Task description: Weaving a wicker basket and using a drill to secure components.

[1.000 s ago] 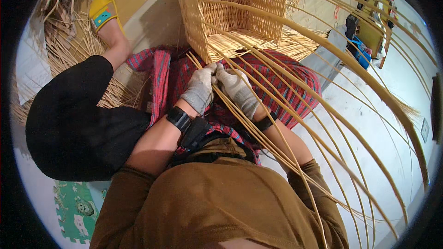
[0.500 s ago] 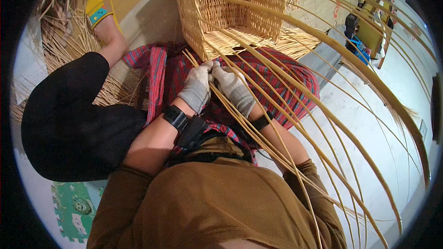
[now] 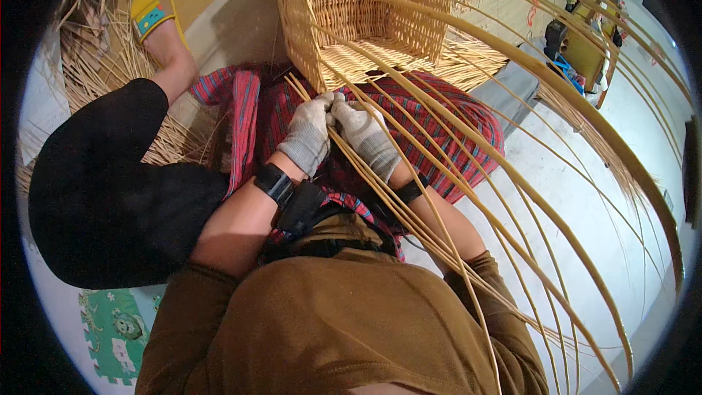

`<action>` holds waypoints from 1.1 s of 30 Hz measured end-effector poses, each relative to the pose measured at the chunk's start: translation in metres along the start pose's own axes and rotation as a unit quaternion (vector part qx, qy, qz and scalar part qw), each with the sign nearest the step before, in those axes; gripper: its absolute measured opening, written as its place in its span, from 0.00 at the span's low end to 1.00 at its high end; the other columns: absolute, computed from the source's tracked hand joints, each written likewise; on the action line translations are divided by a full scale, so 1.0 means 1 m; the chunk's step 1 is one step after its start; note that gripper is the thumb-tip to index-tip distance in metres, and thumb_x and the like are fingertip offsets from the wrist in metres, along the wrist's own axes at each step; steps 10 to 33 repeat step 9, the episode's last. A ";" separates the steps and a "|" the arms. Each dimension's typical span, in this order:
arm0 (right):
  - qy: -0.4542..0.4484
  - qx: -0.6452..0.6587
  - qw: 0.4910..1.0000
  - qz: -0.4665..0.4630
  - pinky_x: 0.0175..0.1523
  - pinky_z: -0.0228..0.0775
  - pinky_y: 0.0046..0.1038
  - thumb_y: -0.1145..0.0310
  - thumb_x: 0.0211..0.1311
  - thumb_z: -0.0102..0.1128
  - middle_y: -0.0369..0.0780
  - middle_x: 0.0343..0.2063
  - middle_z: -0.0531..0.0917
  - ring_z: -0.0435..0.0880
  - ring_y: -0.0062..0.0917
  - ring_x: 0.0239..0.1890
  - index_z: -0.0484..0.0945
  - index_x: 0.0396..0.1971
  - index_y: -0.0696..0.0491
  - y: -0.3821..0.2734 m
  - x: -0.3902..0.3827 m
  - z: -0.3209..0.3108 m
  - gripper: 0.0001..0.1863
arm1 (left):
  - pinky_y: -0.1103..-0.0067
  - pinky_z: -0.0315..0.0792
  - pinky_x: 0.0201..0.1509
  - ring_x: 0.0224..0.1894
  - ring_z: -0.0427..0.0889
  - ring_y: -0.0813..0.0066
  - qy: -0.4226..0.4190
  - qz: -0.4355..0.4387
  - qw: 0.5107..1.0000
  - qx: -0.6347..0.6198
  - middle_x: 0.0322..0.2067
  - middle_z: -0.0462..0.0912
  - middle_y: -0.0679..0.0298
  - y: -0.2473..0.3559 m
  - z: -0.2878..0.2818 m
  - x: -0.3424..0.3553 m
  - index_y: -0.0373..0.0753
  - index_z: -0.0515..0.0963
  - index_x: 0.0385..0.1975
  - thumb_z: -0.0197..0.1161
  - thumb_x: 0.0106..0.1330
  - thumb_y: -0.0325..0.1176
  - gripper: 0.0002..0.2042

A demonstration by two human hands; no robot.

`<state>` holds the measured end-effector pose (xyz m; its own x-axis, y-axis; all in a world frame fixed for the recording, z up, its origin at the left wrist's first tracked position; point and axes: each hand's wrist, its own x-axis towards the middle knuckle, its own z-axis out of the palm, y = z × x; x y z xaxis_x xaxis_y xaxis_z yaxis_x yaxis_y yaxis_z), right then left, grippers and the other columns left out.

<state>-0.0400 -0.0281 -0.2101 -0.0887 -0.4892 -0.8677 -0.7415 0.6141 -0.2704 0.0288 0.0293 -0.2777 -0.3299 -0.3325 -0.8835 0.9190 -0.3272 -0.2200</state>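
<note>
A woven wicker basket (image 3: 294, 25) lies tipped with its hollow toward me, resting on a red plaid cloth (image 3: 446, 113) over my lap. Both my hands wear pale knit gloves and meet at the basket's near lower corner. My left hand (image 3: 310, 129) is closed round a bundle of thin wicker rods (image 3: 387, 196), whose ends poke out past its knuckles. Close against it, my right hand (image 3: 363, 134) has its fingers pinched together; what lies between them is hidden. Long loose rods (image 3: 541, 212) fan from the basket's edge over my right arm.
Heaps of loose wicker rods (image 3: 110, 66) lie at the left, near my foot in a yellow slipper (image 3: 152, 6). More rods (image 3: 475, 66) lie right of the basket. Beyond them stands a small cluttered stand (image 3: 585, 44). A green foam mat (image 3: 113, 333) lies lower left.
The whole view has shifted slightly, with the basket and my legs a little further left in the picture. My hands stay together at the same corner.
</note>
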 end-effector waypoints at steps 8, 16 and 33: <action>-0.002 -0.023 1.000 -0.020 0.29 0.65 0.23 0.56 0.68 0.58 0.33 0.21 0.80 0.74 0.18 0.22 0.82 0.27 0.55 -0.009 0.007 0.005 0.18 | 0.79 0.65 0.24 0.20 0.72 0.77 0.026 0.006 0.999 -0.020 0.22 0.79 0.69 0.011 0.007 -0.009 0.40 0.83 0.35 0.60 0.68 0.38 0.09; 0.000 -0.082 0.996 -0.029 0.31 0.68 0.26 0.51 0.67 0.58 0.36 0.23 0.82 0.77 0.22 0.24 0.85 0.30 0.51 -0.014 0.005 0.006 0.18 | 0.79 0.65 0.24 0.20 0.72 0.77 0.034 0.002 0.999 -0.023 0.22 0.79 0.69 0.013 0.008 -0.013 0.40 0.83 0.35 0.60 0.68 0.38 0.09; 0.000 -0.082 0.996 -0.029 0.31 0.68 0.26 0.51 0.67 0.58 0.36 0.23 0.82 0.77 0.22 0.24 0.85 0.30 0.51 -0.014 0.005 0.006 0.18 | 0.79 0.65 0.24 0.20 0.72 0.77 0.034 0.002 0.999 -0.023 0.22 0.79 0.69 0.013 0.008 -0.013 0.40 0.83 0.35 0.60 0.68 0.38 0.09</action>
